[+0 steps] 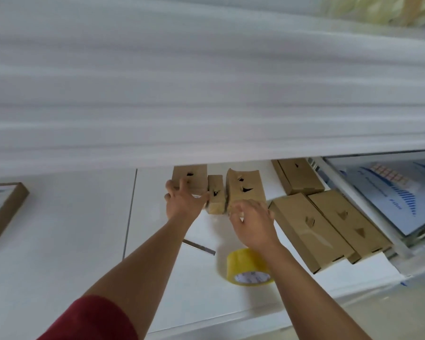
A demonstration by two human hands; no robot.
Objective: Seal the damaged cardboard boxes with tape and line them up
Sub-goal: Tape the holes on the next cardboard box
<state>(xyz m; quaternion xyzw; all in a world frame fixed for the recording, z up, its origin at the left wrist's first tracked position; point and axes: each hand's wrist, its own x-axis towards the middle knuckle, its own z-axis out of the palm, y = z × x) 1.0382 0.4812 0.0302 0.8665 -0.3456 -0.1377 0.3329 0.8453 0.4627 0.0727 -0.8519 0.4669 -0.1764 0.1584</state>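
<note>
Torn cardboard boxes (245, 190) stand in a row at the desk's (59, 229) far edge; the left hand (184, 200), fingers spread, steadies the leftmost box (189, 179); the right hand (253, 222), loosely curled, holds nothing; edges should be squared gently.

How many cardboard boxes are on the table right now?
6: three in a row at the hands, one behind right, two front right. The curtain may hide more.

Print on the tape roll (249, 267) core and the blue sheet (388, 197) is unreadable.
</note>
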